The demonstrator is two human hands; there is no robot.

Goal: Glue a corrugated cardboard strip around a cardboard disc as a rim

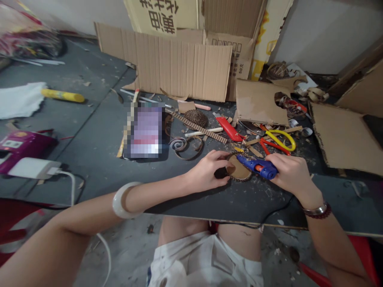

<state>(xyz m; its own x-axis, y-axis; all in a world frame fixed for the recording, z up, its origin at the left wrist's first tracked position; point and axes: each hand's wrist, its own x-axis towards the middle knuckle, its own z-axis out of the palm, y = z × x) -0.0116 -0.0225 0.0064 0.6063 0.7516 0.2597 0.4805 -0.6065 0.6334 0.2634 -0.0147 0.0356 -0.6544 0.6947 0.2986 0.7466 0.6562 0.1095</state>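
My right hand [293,173] is wrapped round a blue hot glue gun [259,166], whose tip points left over the rim of a round cardboard disc [241,170]. A dark ridged edge runs round the disc, which lies near the table's front edge. From the left, my left hand [211,169] pinches the disc's left side, thumb and fingers closed on it; a curled bit of cardboard shows at the fingertips. Just behind the hands are scissors with yellow and red handles [281,139] and a red utility knife [229,128].
Beyond the hands lie a phone with a blurred screen [146,131], curled cardboard scrolls [179,144], a corrugated strip [209,132] and a coiled cardboard dome [196,118]. Large cardboard sheets [179,65] lean at the back. A white charger [34,168] and purple box [26,145] sit left.
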